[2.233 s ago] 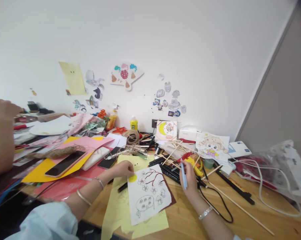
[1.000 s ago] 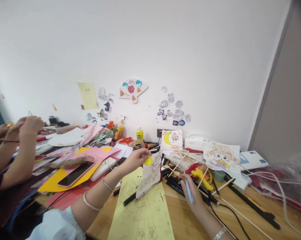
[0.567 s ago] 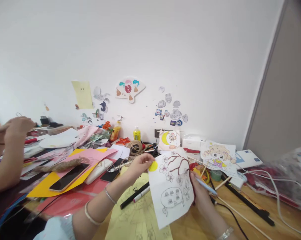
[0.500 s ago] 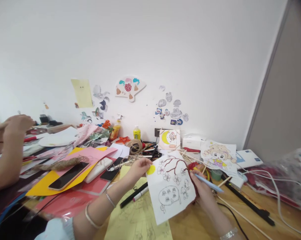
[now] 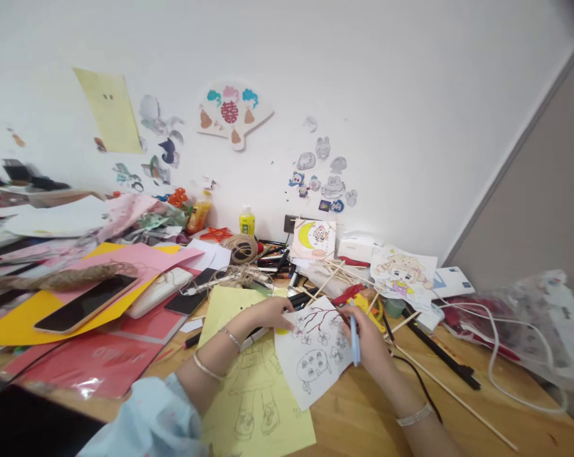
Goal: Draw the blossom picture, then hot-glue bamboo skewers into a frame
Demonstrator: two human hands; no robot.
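A white drawing sheet (image 5: 315,358) with a brown branch, flowers and a small table scene lies tilted on the wooden table. My left hand (image 5: 266,313) pinches its upper left corner, next to a yellow sun spot. My right hand (image 5: 363,336) rests on the sheet's right edge, its fingers closed round a light blue pen (image 5: 354,339) that points down. Under the sheet lies a yellow paper (image 5: 249,381) with a pencil sketch.
Black markers (image 5: 302,297), wooden sticks (image 5: 334,274) and a yellow glue gun (image 5: 369,310) lie behind the sheet. A phone (image 5: 80,304) rests on orange and pink paper at the left. Cables (image 5: 458,371) and a plastic bag (image 5: 525,317) fill the right. Cut-outs hang on the wall.
The drawing sheet was lifted off the table, turned upright in both hands, then brought back down onto the yellow paper. The view dropped and another person's arms at the left left the picture.
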